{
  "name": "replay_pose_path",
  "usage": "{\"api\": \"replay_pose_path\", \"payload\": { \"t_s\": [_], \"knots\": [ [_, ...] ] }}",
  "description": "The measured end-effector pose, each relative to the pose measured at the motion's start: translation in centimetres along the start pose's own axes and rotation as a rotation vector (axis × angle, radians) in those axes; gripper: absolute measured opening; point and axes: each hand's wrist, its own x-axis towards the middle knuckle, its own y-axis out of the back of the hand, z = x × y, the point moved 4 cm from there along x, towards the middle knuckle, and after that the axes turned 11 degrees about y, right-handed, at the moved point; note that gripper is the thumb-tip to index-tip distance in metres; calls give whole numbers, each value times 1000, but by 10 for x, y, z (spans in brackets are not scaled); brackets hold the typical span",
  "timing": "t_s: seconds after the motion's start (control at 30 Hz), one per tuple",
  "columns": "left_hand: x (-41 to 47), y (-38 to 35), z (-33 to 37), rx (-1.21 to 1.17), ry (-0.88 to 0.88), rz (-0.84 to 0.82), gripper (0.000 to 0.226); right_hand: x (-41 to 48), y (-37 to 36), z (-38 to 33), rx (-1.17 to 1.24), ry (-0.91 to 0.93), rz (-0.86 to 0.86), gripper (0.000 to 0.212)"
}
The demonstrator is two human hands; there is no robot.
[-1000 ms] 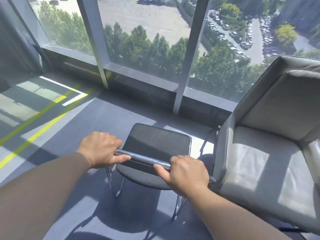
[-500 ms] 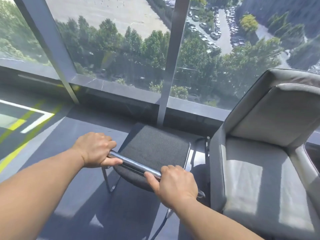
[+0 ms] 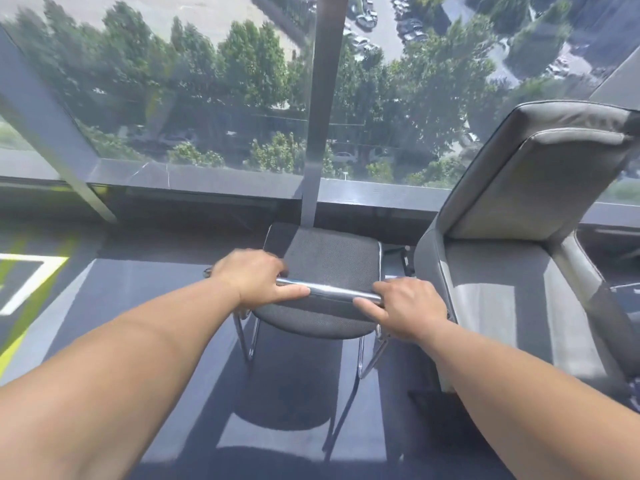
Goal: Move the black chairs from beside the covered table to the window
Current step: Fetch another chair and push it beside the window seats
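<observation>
- Left hand point(image 3: 252, 277) and right hand point(image 3: 408, 308), fingers wrapped round chrome back rail point(image 3: 332, 292) of black fabric-seat chair point(image 3: 329, 261).
- Now nearer grey window sill point(image 3: 207, 176) than a second ago; set-down probably next.

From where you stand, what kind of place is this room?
Probably an office or lounge on a high floor: the tall window looks down on trees and parked cars, and a grey armchair stands beside the black chair.

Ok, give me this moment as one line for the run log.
left hand grips chrome top bar | right hand grips same bar | black chair close to window ledge, beside grey armchair
</observation>
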Motion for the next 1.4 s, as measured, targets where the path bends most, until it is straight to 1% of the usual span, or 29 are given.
{"api": "replay_pose_path", "payload": {
  "t_s": [0.07,0.13,0.2,0.27,0.33,0.43,0.53,0.6,0.67,0.73,0.8,0.87,0.93,1.0,1.03,1.13,1.2,1.27,1.33,1.4],
  "knots": [
    [1,2,-4,-46,46,-162,87,0,4,-3,27,-6,-19,69],
    [-1,3,-6,-57,93,-280,87,-2,4,-8,27,-29,-50,71],
    [-4,3,-7,-110,159,-370,89,-9,2,-15,-4,-81,-52,76],
    [-7,6,-4,-191,220,-455,91,-17,-1,-20,29,-147,-37,78],
    [-8,10,-1,-204,224,-497,85,-19,-7,-23,51,-186,-26,77],
    [-12,14,10,-233,273,-513,76,-11,-7,-6,52,-111,-11,78],
    [-15,7,39,-291,348,-522,73,-7,-5,36,35,-12,-20,81],
    [-17,2,61,-337,413,-489,72,-1,-3,65,40,72,-29,76],
    [-18,-1,81,-377,505,-454,74,10,3,94,2,191,-75,76],
    [-19,-5,103,-407,590,-436,78,23,8,119,-42,297,-145,84],
    [-17,-10,124,-466,675,-412,79,37,13,138,-76,351,-179,88],
    [-13,-14,142,-547,739,-416,83,47,19,155,-129,358,-211,91],
    [-6,-12,150,-561,738,-444,96,56,23,166,-157,316,-235,97],
    [0,-9,152,-529,703,-450,104,58,20,174,-87,231,-221,99],
    [1,-8,150,-532,689,-445,102,58,16,175,-33,207,-200,98],
    [-4,-10,151,-698,693,-473,88,58,3,175,103,225,-131,88],
    [-5,-10,155,-828,736,-483,84,62,2,179,135,266,-79,83],
    [-5,-9,167,-947,796,-452,82,69,7,188,144,321,-69,82],
    [-4,-14,186,-1081,856,-409,80,86,19,199,109,402,-112,84],
    [-1,-23,208,-1249,906,-419,80,105,30,206,15,495,-205,89]
  ]
}}
